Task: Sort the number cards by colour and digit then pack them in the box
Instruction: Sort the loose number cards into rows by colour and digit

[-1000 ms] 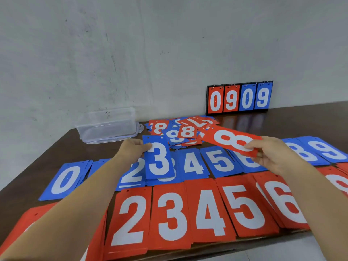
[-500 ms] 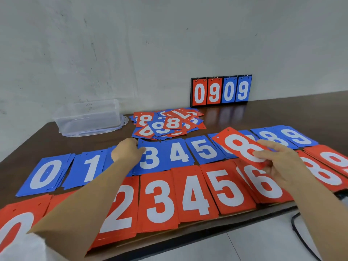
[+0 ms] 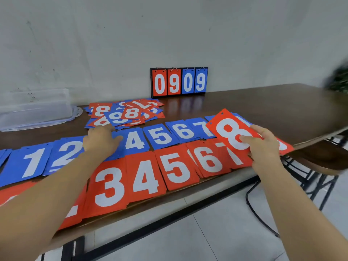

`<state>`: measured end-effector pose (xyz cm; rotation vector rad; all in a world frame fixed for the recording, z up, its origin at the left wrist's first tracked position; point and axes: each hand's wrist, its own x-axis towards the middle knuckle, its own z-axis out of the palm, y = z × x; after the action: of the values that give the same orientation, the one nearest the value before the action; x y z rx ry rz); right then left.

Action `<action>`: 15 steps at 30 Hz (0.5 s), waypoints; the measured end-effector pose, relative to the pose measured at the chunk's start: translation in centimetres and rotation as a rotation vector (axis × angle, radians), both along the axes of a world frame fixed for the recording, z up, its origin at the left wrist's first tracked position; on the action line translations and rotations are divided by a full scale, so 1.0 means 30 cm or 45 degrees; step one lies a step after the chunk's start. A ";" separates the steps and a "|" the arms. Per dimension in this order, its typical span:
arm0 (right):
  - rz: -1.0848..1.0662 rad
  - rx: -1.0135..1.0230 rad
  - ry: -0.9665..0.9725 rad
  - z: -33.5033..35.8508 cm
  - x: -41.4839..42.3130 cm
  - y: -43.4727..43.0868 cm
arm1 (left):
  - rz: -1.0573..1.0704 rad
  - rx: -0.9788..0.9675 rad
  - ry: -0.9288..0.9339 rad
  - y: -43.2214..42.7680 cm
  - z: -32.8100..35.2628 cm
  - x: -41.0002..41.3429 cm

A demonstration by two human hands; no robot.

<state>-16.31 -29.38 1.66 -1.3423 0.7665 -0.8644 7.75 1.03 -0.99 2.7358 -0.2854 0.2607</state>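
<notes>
Blue 3 card [image 3: 117,153] is now laid down just before the loose heap [image 3: 124,114], left hand [image 3: 100,141] flat on it. Right hand [image 3: 263,147] pinches the red 8 card [image 3: 228,127], carried right of the heap; it goes down next.

My right hand [image 3: 263,146] pinches a red 8 card [image 3: 226,127], tilted over the right end of the rows. My left hand [image 3: 101,142] rests on the blue row between the blue 2 [image 3: 66,153] and blue 4 [image 3: 134,141], just before the unsorted heap [image 3: 124,113].
</notes>
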 end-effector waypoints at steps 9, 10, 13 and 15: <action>-0.211 0.071 0.014 0.036 -0.140 -0.239 | -0.129 -0.078 -0.104 -0.227 0.044 -0.113; -0.206 0.078 0.020 0.038 -0.155 -0.268 | -0.131 -0.094 -0.103 -0.254 0.052 -0.126; -0.209 0.066 0.042 0.032 -0.182 -0.350 | -0.142 -0.137 -0.104 -0.338 0.064 -0.156; -0.181 0.030 0.064 0.019 -0.181 -0.402 | -0.152 -0.143 -0.112 -0.397 0.066 -0.176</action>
<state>-21.72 -41.44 2.24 -1.3041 0.9173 -0.9337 2.47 -10.86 1.01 2.5891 -0.4424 0.3535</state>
